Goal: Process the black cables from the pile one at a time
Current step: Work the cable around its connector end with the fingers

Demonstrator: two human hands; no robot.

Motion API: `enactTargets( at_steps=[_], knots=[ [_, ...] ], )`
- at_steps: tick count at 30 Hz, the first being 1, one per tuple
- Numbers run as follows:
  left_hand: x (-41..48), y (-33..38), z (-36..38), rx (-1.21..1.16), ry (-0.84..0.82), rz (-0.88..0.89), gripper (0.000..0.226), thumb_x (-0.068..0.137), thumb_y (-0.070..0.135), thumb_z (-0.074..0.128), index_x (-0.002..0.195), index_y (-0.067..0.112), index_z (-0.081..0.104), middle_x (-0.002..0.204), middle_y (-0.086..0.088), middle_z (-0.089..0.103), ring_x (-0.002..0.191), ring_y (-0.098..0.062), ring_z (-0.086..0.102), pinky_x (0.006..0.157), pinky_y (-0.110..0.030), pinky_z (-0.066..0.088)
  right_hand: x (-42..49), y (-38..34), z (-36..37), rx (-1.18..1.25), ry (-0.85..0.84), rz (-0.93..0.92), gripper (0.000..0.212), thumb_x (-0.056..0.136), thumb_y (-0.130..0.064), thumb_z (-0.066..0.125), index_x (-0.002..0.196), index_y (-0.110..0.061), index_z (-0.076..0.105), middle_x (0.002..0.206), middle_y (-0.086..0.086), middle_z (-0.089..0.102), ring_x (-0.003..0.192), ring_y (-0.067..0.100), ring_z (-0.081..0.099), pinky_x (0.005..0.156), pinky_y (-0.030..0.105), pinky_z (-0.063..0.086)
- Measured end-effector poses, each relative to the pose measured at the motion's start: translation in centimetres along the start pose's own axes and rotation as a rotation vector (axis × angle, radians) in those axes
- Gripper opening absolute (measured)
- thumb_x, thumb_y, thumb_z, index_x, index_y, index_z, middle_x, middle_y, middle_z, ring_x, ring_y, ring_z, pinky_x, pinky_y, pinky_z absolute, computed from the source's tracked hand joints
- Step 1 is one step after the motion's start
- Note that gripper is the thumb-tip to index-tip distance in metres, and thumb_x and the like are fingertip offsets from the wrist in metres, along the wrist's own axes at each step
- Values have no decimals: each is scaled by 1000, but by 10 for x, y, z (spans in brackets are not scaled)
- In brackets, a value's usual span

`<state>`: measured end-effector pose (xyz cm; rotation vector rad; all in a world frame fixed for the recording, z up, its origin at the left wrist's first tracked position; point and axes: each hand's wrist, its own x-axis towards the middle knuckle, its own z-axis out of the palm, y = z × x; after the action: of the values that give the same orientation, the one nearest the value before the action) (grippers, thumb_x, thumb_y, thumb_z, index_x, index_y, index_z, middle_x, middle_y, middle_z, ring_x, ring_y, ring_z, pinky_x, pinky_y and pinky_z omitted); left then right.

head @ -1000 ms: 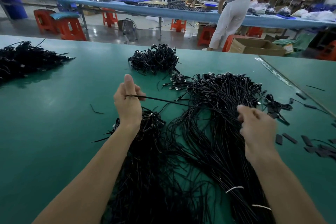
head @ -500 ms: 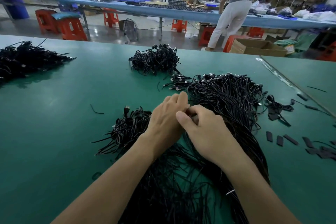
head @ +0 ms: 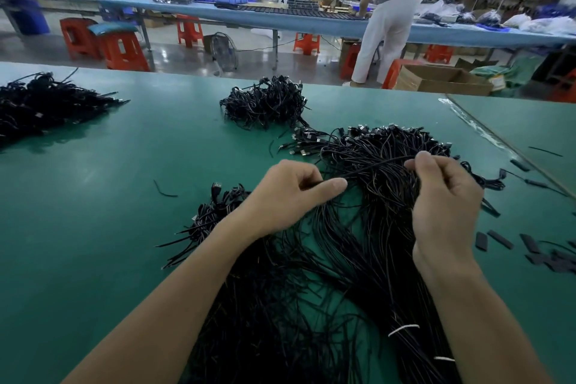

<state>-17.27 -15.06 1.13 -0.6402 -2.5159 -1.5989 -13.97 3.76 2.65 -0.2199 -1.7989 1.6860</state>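
Black cable pile (head: 377,227) lies centre-right of frame on green table (head: 109,196). One cable (head: 367,170) runs between both hands: left hand (head: 286,196) pinches it, thumb against curled fingers; right hand (head: 445,206) pinches it at fingertips. Separate bundle (head: 265,103) upper centre.

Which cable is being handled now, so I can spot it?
On the green table, find the big tangled pile in the middle. The cable spans from the left hand to the right hand. Alone among its neighbours, it is pinched at both ends.
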Motion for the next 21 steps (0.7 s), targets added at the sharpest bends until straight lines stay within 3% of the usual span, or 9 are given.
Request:
enactTargets(
  at_steps=[3,5,8,10,12,15,17,21],
  knots=[
    [-12,17,1,-167,-288,-180,66,88,71,38,60,17,62,47,7,30,43,-13,23,44,-22,25,4,6,-1,53,-27,18,31,101,-32,54,74,-30,68,55,-15,41,47,3,31,47,16,30],
    [-20,28,2,-319,-543,-262,66,93,67,33,60,19,63,48,7,27,44,-12,21,44,-22,23,5,9,1,101,-108,55,33,102,-31,55,73,-30,70,64,-3,43,53,5,32,54,22,31],
    [-26,44,4,-592,-737,-180,62,104,52,30,70,16,66,51,9,23,43,-8,19,42,-22,18,0,13,4,19,-388,171,31,100,-29,57,73,-27,73,71,3,63,60,5,51,58,20,45],
    [-24,51,8,-749,-633,-139,57,105,48,32,75,18,69,52,10,23,42,-6,20,41,-18,20,-8,16,7,-139,-623,220,35,100,-25,56,68,-22,71,65,3,65,58,10,55,53,22,45],
    [-18,54,11,-894,-426,-128,51,103,49,37,81,19,73,55,9,25,44,-5,21,39,-17,21,-20,19,8,-190,-829,252,42,100,-22,58,58,-19,63,52,-3,50,48,12,39,44,26,28],
    [-9,44,10,-1027,-85,-115,46,100,43,40,91,18,77,58,7,28,47,-5,23,39,-16,24,-31,14,6,-217,-1017,206,35,95,-41,57,70,-23,73,53,-3,35,46,10,24,44,22,18],
    [-7,32,9,-932,87,-129,47,105,38,37,91,18,77,59,5,26,48,-6,23,40,-17,27,-32,8,3,-270,-1008,94,36,91,-52,54,78,-25,75,54,-1,32,46,13,25,44,27,20],
    [-9,18,16,-496,263,-100,42,109,30,34,95,18,72,57,8,27,49,-9,26,46,-22,28,-27,-3,0,-346,-922,-44,34,97,-35,57,67,-25,69,49,-7,39,46,13,32,48,33,27]
  ],
)
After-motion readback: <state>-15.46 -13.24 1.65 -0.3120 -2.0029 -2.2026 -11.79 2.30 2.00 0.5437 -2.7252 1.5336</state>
